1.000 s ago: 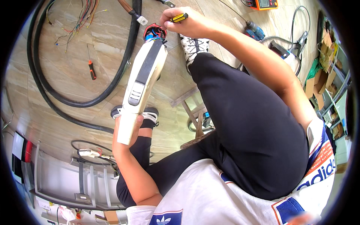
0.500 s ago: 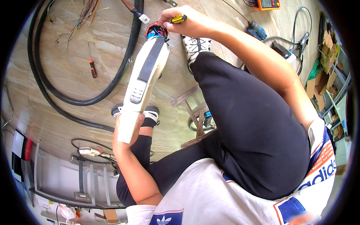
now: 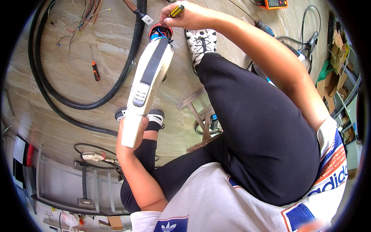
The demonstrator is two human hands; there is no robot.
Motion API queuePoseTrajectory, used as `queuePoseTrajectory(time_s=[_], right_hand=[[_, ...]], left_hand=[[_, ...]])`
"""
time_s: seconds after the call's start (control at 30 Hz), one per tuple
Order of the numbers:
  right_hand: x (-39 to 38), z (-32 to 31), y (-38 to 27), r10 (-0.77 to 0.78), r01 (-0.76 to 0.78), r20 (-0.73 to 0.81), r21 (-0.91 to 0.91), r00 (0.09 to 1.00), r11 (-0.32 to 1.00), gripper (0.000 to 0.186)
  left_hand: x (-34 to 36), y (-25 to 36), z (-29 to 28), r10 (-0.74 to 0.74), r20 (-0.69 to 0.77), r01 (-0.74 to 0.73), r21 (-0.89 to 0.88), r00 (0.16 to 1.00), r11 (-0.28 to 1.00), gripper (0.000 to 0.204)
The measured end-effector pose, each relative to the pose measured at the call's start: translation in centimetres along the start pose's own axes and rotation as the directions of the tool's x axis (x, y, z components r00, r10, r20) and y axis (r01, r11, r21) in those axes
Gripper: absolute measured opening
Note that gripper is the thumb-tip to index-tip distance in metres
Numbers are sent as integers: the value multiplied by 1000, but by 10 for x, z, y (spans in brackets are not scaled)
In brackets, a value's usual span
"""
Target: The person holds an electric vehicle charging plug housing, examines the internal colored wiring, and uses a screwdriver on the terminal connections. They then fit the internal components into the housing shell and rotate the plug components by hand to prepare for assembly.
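Note:
A long white charging gun point(image 3: 154, 73) with a dark grey strip and a grey ribbed button slants up the middle of the view. My left hand point(image 3: 143, 124) is wrapped round its lower end from beneath, most of the fingers hidden behind it. At its upper end a red-rimmed opening point(image 3: 169, 31) shows blue, red and black wires. Just above that opening, my right hand point(image 3: 189, 16) is closed on a screwdriver point(image 3: 176, 11) with a yellow and black handle. The fingertips are pinched close to the rim, and the screwdriver's tip cannot be made out.
Thick black cable point(image 3: 89, 105) loops across the tiled floor at left, ending in metal lugs point(image 3: 147, 19). Nearby lie loose coloured wires point(image 3: 83, 23) and an orange-black screwdriver point(image 3: 96, 71). A wooden stool point(image 3: 206, 131) stands below me; an orange meter point(image 3: 275, 4) and blue drill point(image 3: 264, 28) lie at far right.
My right hand has shifted slightly up and left, and the screwdriver handle is tilted more steeply. More of the red-rimmed opening shows. My left hand and the charging gun are almost still.

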State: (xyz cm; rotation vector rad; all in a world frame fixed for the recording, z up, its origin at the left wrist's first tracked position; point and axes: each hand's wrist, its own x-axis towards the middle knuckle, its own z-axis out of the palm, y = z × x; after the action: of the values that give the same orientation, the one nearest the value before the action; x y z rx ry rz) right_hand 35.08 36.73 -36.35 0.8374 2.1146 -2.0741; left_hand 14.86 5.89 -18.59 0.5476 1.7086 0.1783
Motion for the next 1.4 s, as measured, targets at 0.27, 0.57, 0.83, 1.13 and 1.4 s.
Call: queuePoseTrajectory(time_s=[0.27, 0.57, 0.83, 1.13, 1.4], right_hand=[[-2, 11, 16, 70, -69, -24, 27, 997, 997, 30], [3, 8, 19, 165, -194, 107, 405, 981, 893, 35], [5, 5, 30, 165, -206, 145, 340, 975, 917, 35], [0, 3, 28, 179, -225, 148, 407, 973, 885, 34], [2, -4, 16, 218, -269, 170, 394, 961, 879, 32]], left_hand=[[1, 5, -1, -16, 9, 15, 13, 1000, 1000, 41], [-1, 0, -1, -14, 9, 14, 11, 1000, 1000, 41], [-1, 1, 0, 20, -7, -20, -18, 1000, 1000, 41], [1, 5, -2, 27, 30, -27, 0, 999, 1000, 41], [0, 1, -2, 32, 28, -31, -21, 999, 999, 40]])
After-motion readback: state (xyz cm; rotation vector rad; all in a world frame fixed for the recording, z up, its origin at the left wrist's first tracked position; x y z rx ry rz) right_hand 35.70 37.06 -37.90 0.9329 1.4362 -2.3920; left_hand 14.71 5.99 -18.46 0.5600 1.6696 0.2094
